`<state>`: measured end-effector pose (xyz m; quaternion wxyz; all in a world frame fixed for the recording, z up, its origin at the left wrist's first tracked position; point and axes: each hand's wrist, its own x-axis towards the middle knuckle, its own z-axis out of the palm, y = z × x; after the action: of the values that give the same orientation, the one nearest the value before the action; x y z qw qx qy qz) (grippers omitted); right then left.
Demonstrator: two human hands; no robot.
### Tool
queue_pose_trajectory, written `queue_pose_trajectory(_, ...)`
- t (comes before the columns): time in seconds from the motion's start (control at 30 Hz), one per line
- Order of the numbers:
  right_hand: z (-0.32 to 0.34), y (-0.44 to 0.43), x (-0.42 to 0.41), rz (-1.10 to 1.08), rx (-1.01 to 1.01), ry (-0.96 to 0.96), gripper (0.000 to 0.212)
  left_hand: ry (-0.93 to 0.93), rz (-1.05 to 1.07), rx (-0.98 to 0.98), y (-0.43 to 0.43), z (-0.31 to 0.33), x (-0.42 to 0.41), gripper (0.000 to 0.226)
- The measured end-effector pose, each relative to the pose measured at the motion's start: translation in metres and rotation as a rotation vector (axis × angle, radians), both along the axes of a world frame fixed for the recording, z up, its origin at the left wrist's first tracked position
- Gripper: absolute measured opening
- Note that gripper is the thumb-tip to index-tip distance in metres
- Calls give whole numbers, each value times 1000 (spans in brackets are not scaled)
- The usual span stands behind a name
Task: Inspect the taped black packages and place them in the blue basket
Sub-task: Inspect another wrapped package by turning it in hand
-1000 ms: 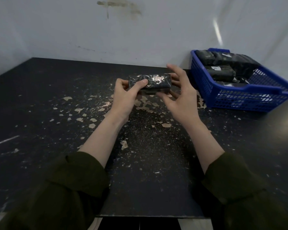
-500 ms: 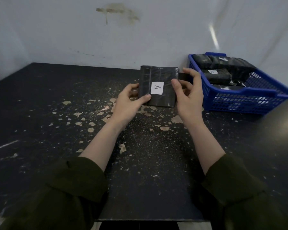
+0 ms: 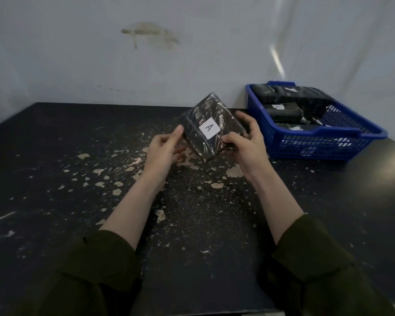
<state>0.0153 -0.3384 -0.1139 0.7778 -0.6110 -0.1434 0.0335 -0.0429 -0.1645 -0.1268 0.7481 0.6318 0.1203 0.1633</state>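
Black, flat, squarish package (image 3: 196, 135) wrapped in glossy clear tape is held up between both hands, above a black tabletop (image 3: 55, 144) speckled with pale chips where the coating has flaked. It is turned like a diamond, with one corner pointing up and away, and its broad face is tipped toward the camera. The face looks close to square, so no long axis can be made out.

Left hand (image 3: 163, 149) pinches the left corner, with the thumb on the front face. Right hand (image 3: 246, 142) grips the lower right edge, with the thumb in front and the fingers curled round behind. Both forearms come out of dark olive sleeves.

Blue plastic lattice-sided basket (image 3: 328, 131) sits on the table to the right of the package and a little farther back, near the right hand but not touching it. The right hand is plainly the nearer one, so a short carry rightward and over the near rim looks like what the placing calls for. Several similar taped black bundles (image 3: 283, 111) already lie inside the basket.

Centred on the held package's face is a small white paper label (image 3: 209, 130) under the tape, with a single handwritten capital letter A, tilted along with the package. Small white labels also show on the bundles in the basket, but their writing is too small to read. No brand names are visible.
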Motion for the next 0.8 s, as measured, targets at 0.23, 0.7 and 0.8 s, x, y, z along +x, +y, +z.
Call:
queue_pose_trajectory(0.23,1,1,-1,-171,20,67,26,-57,-63,-39,-3,1,-2,49)
queue_pose_trajectory(0.7,-19,-1,5,-281,-498,-224,54,-2,5,158,-21,-15,33,35)
queue_pose_trajectory(0.8,-21,-1,21,-297,-575,-204,43,-10,-88,216,-17,-15,61,61)
